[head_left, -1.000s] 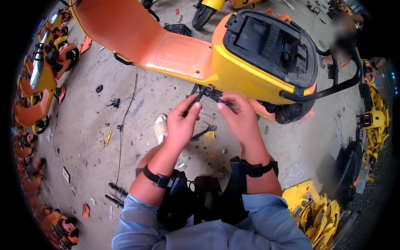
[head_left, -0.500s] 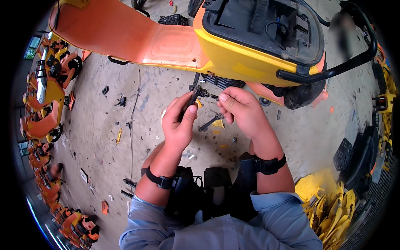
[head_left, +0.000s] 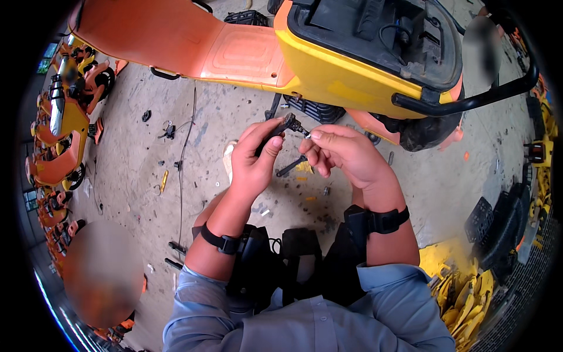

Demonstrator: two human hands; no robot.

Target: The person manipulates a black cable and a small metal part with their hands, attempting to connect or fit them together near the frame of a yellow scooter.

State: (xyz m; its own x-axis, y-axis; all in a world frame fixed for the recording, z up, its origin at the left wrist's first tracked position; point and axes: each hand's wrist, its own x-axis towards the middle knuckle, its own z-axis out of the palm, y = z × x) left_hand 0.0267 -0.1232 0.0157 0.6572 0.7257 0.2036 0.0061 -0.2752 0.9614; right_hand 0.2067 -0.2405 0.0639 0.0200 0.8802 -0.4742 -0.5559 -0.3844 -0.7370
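Observation:
My left hand (head_left: 252, 158) is closed around the long black body of a small mechanical part (head_left: 290, 121), thumb along its near side. A thin, dark metal end of the part sticks out to the right. The fingertips of my right hand (head_left: 346, 149) pinch the tip of that end, where a small shiny spot shows. The part's exact kind is too small to tell. Just beyond my hands stands an orange and yellow scooter (head_left: 334, 73) with a black open compartment. On the floor below my fingers lies a dark wrench (head_left: 288, 169).
A long thin cable (head_left: 187, 141) runs along the floor at the left. Small loose parts and scraps are scattered about. Yellow broken panels (head_left: 463, 293) are heaped at the lower right, beside black plastic pieces (head_left: 504, 226). More orange scooters (head_left: 73, 141) line the left side.
The part in my hands has tilted, its right end now pointing more downward. My right hand has shifted slightly right and its lower fingers have loosened. A large blurred shape has appeared at lower left.

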